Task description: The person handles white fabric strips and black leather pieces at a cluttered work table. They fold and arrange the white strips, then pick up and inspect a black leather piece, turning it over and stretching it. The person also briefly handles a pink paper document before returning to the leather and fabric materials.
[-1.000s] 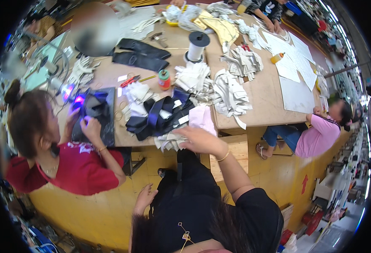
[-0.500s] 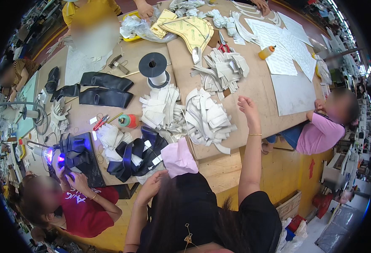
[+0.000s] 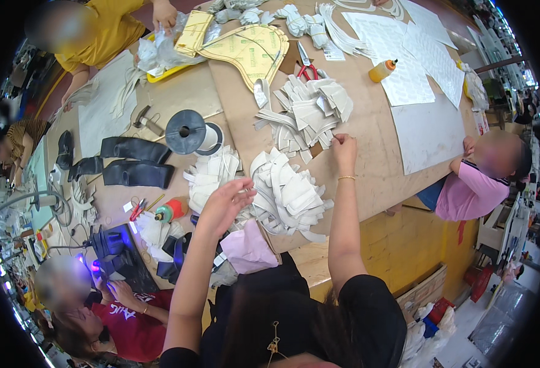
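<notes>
My left hand (image 3: 225, 205) hovers over the pale strips, its fingers apart and nothing in them. Below it lies a loose heap of white fabric strips (image 3: 291, 190); a second heap of whitish strips (image 3: 211, 178) sits to its left. My right hand (image 3: 344, 150), with a thin bracelet at the wrist, is at the lower right of a farther pile of grey-white cut pieces (image 3: 316, 107). Its fingers are curled with the tips together; whether anything is between them is hidden. A pink cloth (image 3: 249, 247) lies at the table edge near my body.
A thread spool (image 3: 187, 132), hammer (image 3: 147, 121), red-handled scissors (image 3: 306, 64) and yellow bottle (image 3: 382, 71) stand or lie on the table (image 3: 368, 184). Black pieces (image 3: 138, 174) are on the left, paper sheets (image 3: 432, 138) on the right. Other people work around, one in red (image 3: 132, 325) at lower left.
My left hand has risen from beside the pink cloth to over the strip heaps. My right hand has shifted left to the farther pile, its fingers now curled. The view has turned slightly.
</notes>
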Motion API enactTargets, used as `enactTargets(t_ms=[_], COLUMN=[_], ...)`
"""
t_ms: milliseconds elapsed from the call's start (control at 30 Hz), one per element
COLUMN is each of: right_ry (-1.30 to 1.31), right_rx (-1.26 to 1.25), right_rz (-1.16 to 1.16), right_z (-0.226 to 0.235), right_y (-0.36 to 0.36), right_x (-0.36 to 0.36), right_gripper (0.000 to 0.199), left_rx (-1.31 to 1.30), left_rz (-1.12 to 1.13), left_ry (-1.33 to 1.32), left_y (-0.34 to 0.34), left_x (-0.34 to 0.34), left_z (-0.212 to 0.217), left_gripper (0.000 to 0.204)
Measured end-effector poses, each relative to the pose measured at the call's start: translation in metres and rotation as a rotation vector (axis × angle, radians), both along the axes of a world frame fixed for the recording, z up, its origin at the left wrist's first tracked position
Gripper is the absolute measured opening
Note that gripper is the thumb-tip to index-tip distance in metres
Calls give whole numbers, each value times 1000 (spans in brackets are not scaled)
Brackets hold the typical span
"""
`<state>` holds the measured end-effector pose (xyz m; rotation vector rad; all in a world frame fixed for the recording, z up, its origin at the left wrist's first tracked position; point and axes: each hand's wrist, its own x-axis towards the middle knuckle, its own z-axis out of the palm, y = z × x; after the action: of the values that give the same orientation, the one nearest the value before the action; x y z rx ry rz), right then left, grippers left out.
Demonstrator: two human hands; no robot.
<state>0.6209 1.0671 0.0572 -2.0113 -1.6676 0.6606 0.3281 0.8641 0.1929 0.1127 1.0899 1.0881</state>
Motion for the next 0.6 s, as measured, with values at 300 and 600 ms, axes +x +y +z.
enactTargets(t_ms=[300, 600], right_ry=[-112, -73], right_rx=[-111, -118], right_rz=[-7, 74], right_z=[15, 14], right_y=[5, 12], right_x=[-7, -1], right_gripper=[16, 16], left_rx=[-86, -131], left_rz=[66, -118], left_ry=[37, 318], left_y=[112, 162], left_x=[33, 51], left_z=[-77, -108], left_gripper=[34, 14])
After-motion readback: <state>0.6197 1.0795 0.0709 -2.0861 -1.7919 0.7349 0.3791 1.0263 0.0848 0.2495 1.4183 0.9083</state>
